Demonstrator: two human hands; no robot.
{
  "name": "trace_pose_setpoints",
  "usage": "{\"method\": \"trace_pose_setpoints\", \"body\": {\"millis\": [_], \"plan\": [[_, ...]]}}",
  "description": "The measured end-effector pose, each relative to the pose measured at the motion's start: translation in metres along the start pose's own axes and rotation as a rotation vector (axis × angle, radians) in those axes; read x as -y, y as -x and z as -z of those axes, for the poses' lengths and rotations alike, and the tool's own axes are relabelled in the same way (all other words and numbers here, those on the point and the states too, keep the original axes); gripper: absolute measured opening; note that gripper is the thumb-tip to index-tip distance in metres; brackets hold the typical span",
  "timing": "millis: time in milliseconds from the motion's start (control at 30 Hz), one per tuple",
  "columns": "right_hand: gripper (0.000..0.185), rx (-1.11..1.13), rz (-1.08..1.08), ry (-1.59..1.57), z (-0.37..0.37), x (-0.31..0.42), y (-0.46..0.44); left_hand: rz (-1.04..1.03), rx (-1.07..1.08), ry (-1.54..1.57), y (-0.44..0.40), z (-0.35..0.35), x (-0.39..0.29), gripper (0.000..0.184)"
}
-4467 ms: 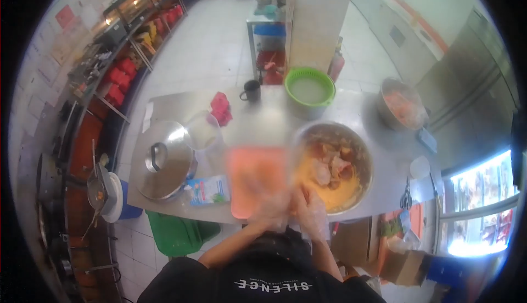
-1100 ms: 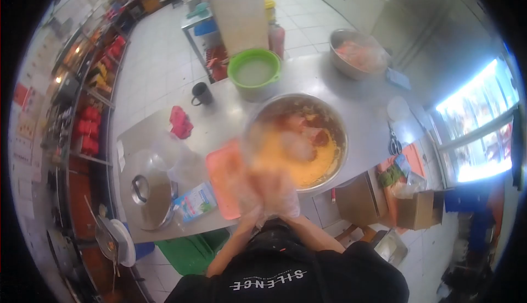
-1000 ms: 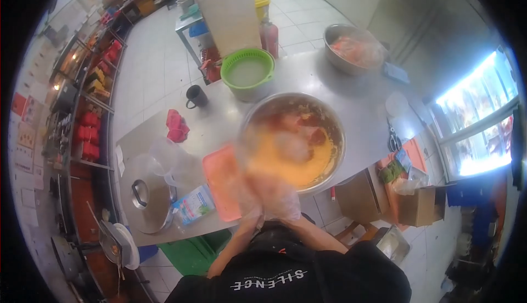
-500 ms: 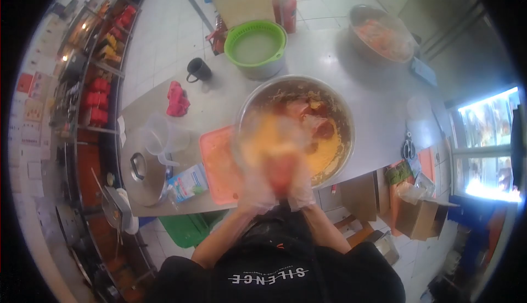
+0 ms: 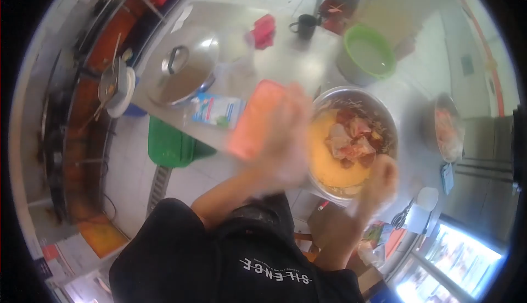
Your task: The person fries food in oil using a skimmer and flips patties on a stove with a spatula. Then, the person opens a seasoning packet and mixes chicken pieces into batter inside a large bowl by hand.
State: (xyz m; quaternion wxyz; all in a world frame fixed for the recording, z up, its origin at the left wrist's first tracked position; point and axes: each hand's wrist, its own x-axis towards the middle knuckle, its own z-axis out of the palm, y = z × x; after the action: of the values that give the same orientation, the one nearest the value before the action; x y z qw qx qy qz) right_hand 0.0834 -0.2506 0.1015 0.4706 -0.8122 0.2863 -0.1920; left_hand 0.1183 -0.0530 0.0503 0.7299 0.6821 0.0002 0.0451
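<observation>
My left hand (image 5: pixel 288 143), in a clear glove and smeared by motion, is between the pink-orange tray (image 5: pixel 250 132) and the large steel bowl. Its fingers are too blurred to read. The steel bowl (image 5: pixel 391 121) holds yellow-orange batter (image 5: pixel 326 163) with several pieces of raw meat (image 5: pixel 351 141) on one side. At the bowl's near right rim is my right hand (image 5: pixel 384 176), gloved and blurred, with its fingers curled; whether anything is in them is hidden.
Left of the tray lie a blue-white packet (image 5: pixel 217 109) and a large steel lid (image 5: pixel 184 78). Behind are a pink cloth (image 5: pixel 263 31), a black mug (image 5: pixel 306 26) and a green basin (image 5: pixel 368 53). Farther right stand a bowl of food (image 5: pixel 447 124) and scissors (image 5: pixel 403 215).
The view has swung round. My hands, close together over the bowl's near side before, are now apart: left by the tray, right at the bowl's right rim. The reddish piece between them no longer shows there.
</observation>
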Motion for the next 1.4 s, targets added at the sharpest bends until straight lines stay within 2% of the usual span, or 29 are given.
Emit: {"method": "trace_pose_setpoints", "body": {"millis": [33, 67, 100, 133, 167, 233, 300, 333, 400, 433, 500, 533, 600, 633, 667, 700, 767, 833, 933, 967, 1000, 1033, 1067, 1100, 1133, 1233, 1300, 1333, 1400], "plan": [[0.019, 0.182, 0.052, -0.108, -0.011, 0.009, 0.027, 0.022, -0.060, 0.152, 0.015, 0.025, -0.001, 0.049], [0.021, 0.440, 0.236, 0.007, -0.019, 0.013, 0.056, 0.041, -0.122, 0.307, 0.033, 0.050, -0.001, 0.060], [0.021, 0.762, 0.175, -0.120, -0.033, 0.021, 0.094, 0.055, -0.187, 0.465, 0.054, 0.076, -0.001, 0.071], [0.026, 0.973, 0.365, -0.089, -0.040, 0.046, 0.124, 0.089, -0.276, 0.561, 0.081, 0.105, 0.006, 0.079], [0.026, 1.132, 0.416, -0.119, -0.062, 0.047, 0.160, 0.114, -0.371, 0.656, 0.109, 0.134, 0.012, 0.087], [0.026, 1.346, 0.452, -0.136, -0.100, 0.021, 0.230, 0.175, -0.539, 0.694, 0.176, 0.192, 0.043, 0.090], [0.023, 1.727, 0.647, -0.303, -0.126, -0.020, 0.297, 0.325, -0.817, 0.633, 0.245, 0.240, 0.069, 0.099], [0.023, 1.792, 0.628, -0.291, -0.136, -0.034, 0.326, 0.337, -0.881, 0.642, 0.280, 0.263, 0.087, 0.099], [0.018, 2.194, 0.321, -0.398, -0.163, -0.061, 0.382, 0.412, -1.015, 0.641, 0.354, 0.311, 0.135, 0.098], [0.022, 2.126, 0.484, -0.204, -0.175, -0.080, 0.406, 0.467, -1.092, 0.627, 0.395, 0.334, 0.165, 0.098], [0.038, 2.011, 0.215, 0.095, -0.213, -0.102, 0.431, 0.623, -1.211, 0.547, 0.498, 0.370, 0.235, 0.099], [0.045, 1.903, -0.033, 0.236, -0.231, -0.141, 0.440, 0.719, -1.202, 0.416, 0.562, 0.379, 0.281, 0.100], [0.046, 1.734, 0.515, 0.523, -0.275, -0.278, 0.441, 0.865, -0.915, -0.214, 0.738, 0.365, 0.394, 0.103], [0.043, 1.683, 0.387, 0.684, -0.297, -0.301, 0.439, 0.988, -1.101, -0.045, 0.747, 0.368, 0.375, 0.098], [0.042, 1.636, 0.114, 0.740, -0.315, -0.338, 0.434, 1.044, -1.425, 0.341, 0.757, 0.363, 0.359, 0.093], [0.041, 1.557, -0.145, 0.782, -0.336, -0.389, 0.423, 1.075, -1.647, 0.530, 0.770, 0.355, 0.358, 0.088], [0.040, 1.468, -0.182, 0.912, -0.369, -0.496, 0.374, 1.147, -1.816, 0.628, 0.810, 0.328, 0.368, 0.079], [0.036, 1.473, 0.024, 1.072, -0.418, -0.566, 0.317, 1.229, -1.914, 0.681, 0.832, 0.301, 0.381, 0.072], [0.040, 1.156, 0.313, 1.520, -0.509, -0.537, 0.312, 1.479, -1.989, 0.586, 0.806, 0.274, 0.399, 0.057], [0.041, 1.056, 0.335, 1.521, -0.532, -0.537, 0.308, 1.512, -1.965, 0.568, 0.804, 0.257, 0.403, 0.053], [0.043, 0.958, 0.348, 1.487, -0.552, -0.536, 0.306, 1.594, -1.844, 0.695, 0.820, 0.238, 0.407, 0.096], [0.045, 0.868, 0.390, 1.395, -0.567, -0.551, 0.296, 1.663, -1.805, 0.675, 0.814, 0.225, 0.416, 0.088], [0.047, 0.784, 0.435, 1.299, -0.581, -0.564, 0.287, 1.673, -1.692, 0.797, 0.856, 0.198, 0.431, 0.070], [0.052, 0.637, 0.516, 1.096, -0.598, -0.577, 0.277, 1.683, -1.511, 0.940, 0.841, 0.200, 0.437, 0.051], [0.052, 0.624, 0.524, 1.096, -0.619, -0.586, 0.267, 1.572, -1.697, 0.808, 0.911, 0.134, 0.467, 0.055], [0.059, 0.495, 0.552, 1.021, -0.669, -0.578, 0.261, 1.851, -1.467, 0.757, 0.852, 0.152, 0.467, 0.055], [0.056, 0.554, 1.170, 1.070, -0.684, -0.568, 0.259, 1.914, -1.427, 0.728, 0.836, 0.154, 0.473, 0.055], [0.056, 0.550, 1.170, 1.082, -0.691, -0.573, 0.247, 1.933, -1.412, 0.719, 0.830, 0.157, 0.475, 0.055], [0.050, 0.642, 1.740, 1.287, -0.706, -0.578, 0.208, 1.946, -1.390, 0.709, 0.823, 0.162, 0.480, 0.055]]}}
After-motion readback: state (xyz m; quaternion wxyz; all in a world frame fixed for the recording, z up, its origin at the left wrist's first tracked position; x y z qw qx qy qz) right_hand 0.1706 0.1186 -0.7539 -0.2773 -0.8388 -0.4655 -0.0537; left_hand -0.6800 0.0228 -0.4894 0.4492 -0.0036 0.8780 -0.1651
